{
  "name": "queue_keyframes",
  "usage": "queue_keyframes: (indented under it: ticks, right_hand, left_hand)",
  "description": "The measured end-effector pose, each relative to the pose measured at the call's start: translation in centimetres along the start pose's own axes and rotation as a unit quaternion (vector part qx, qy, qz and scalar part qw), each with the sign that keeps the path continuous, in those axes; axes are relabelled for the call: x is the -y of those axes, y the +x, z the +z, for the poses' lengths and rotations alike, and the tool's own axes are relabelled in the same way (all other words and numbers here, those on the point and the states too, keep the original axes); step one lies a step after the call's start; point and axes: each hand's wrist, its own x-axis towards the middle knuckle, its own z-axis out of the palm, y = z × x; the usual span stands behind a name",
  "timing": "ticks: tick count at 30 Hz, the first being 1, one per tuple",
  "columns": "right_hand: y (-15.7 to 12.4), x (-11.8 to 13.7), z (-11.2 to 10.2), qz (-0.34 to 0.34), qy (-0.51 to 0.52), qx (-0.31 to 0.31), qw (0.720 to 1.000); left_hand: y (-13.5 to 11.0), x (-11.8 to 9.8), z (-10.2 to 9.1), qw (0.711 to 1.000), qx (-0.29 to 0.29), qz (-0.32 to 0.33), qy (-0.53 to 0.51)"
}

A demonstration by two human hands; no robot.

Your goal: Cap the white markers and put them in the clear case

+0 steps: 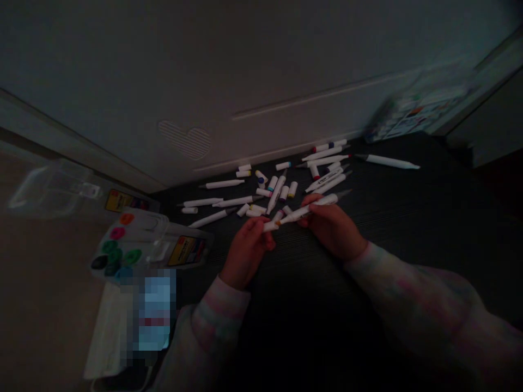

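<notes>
The scene is dim. My right hand is closed around a white marker that lies across its fingers and points left. My left hand pinches a small white cap at that marker's left tip. Both hands hover over a dark ribbed mat. Just beyond them lie several white markers and loose caps with coloured ends, scattered in a band. One long white marker lies apart at the right.
A clear plastic case with coloured round marker ends stands at the left, beside another clear lid. A white panel with a heart-shaped grille rises behind the markers. A printed sheet leans at the back right.
</notes>
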Motion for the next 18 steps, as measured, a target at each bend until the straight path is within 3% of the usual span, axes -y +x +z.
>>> queue_keyframes:
  ticks: [18]
  right_hand:
    - [-0.02,-0.78,-0.16,0.013,-0.048,-0.006,0.999]
  left_hand:
    - [-0.26,0.0,-0.05,0.999,-0.01,-0.022,0.025]
